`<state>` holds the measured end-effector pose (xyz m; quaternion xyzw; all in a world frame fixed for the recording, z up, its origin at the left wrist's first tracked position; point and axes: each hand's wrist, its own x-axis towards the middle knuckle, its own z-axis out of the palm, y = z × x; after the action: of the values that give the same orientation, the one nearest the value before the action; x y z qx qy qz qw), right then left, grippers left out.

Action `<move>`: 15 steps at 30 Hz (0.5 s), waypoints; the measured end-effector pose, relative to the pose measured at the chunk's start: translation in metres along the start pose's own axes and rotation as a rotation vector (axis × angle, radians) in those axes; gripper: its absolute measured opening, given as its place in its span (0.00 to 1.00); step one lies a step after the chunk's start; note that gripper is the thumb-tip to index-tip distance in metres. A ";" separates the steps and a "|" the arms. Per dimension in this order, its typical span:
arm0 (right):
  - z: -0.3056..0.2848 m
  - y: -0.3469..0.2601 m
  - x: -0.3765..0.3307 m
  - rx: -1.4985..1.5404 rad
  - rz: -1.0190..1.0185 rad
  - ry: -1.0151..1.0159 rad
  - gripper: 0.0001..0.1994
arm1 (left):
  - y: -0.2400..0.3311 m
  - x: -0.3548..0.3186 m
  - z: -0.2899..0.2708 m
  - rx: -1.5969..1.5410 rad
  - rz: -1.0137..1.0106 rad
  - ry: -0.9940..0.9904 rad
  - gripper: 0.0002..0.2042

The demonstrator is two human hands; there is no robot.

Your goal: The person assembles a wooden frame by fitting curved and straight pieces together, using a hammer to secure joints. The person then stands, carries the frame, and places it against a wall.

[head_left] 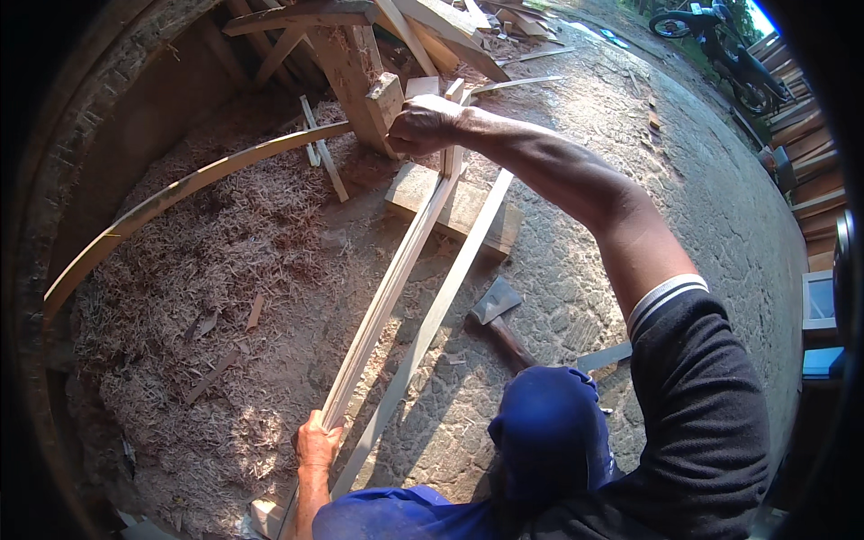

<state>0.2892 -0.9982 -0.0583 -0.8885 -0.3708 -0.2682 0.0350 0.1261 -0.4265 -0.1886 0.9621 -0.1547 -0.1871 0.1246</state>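
My left hand (317, 441) is closed around the near end of a long, grooved wooden strip (389, 286). The strip runs away from me, its far part passing over a thick wooden block (490, 216) on the ground. My right arm reaches across to the far end, where my right hand (425, 124) is curled into a fist beside an upright wooden post (346, 76). What lies inside that fist is hidden. Below my right wrist, short wooden pieces (453, 160) stand by the strip. A second, plain strip (430, 328) lies alongside to the right.
A hatchet (497, 301) lies right of the strips, near my knee. Wood shavings (207, 324) pile up at the left, under a long curved lath (193, 175). Scrap timber (450, 36) is heaped at the back. A motorcycle (733, 54) stands far right, near stacked planks (814, 175).
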 end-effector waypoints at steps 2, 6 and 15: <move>-0.004 -0.021 -0.004 0.050 0.264 -0.258 0.18 | 0.000 0.003 0.000 -0.075 0.023 -0.019 0.18; -0.021 -0.131 0.001 0.351 0.042 -0.048 0.21 | 0.000 0.005 -0.001 -0.061 0.033 -0.034 0.20; -0.162 -0.311 -0.027 0.982 -0.040 -0.322 0.25 | 0.011 -0.002 -0.014 0.032 0.061 -0.011 0.30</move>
<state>-0.0104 -0.8336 0.0239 -0.7901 -0.4705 0.0768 0.3853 0.1267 -0.4337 -0.1722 0.9578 -0.1875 -0.1859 0.1138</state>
